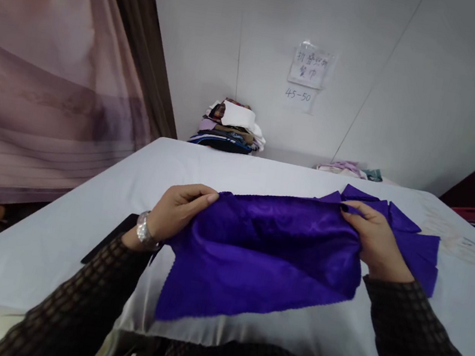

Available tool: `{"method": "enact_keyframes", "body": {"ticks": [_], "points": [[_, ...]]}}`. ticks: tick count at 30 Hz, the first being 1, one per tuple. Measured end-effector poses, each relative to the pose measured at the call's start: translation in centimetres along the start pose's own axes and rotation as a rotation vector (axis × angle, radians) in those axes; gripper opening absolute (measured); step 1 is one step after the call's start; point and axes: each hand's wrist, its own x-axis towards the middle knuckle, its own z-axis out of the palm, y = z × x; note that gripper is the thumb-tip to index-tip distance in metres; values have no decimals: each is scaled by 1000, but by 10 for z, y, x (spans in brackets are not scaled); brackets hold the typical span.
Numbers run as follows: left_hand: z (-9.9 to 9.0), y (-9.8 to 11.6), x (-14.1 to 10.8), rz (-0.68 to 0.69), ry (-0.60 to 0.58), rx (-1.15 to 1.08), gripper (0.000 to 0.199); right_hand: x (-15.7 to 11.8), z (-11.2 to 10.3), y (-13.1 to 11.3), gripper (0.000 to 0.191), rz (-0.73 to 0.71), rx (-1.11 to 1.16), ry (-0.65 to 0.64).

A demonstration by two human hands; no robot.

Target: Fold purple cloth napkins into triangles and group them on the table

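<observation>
A shiny purple cloth napkin point(248, 277) is stretched between my two hands, above the front part of the white table. My left hand point(182, 208) pinches its upper left corner between thumb and fingers. At the upper right corner, my right hand point(371, 234) pinches the edge in the same way. The cloth sags in the middle, and its lower edge hangs down over the table's front. Behind my right hand lie several more purple napkins point(416, 253), some with folded, pointed shapes; my hand and the held napkin partly hide them.
The table point(137, 176) has a white cover. A flat black object point(111, 239) lies by my left wrist. At the back stand a pile of folded clothes point(230, 128) and a smaller cloth pile point(343, 168). Paper signs point(310, 65) hang on the wall; a curtain point(55, 68) hangs at left.
</observation>
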Motion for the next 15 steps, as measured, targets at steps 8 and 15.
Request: {"method": "enact_keyframes", "body": {"ticks": [8, 15], "points": [[19, -32, 18, -38, 14, 119, 30, 12, 10, 22, 22, 166, 109, -126], [8, -14, 48, 138, 344, 571, 33, 48, 8, 36, 22, 3, 168, 107]]}}
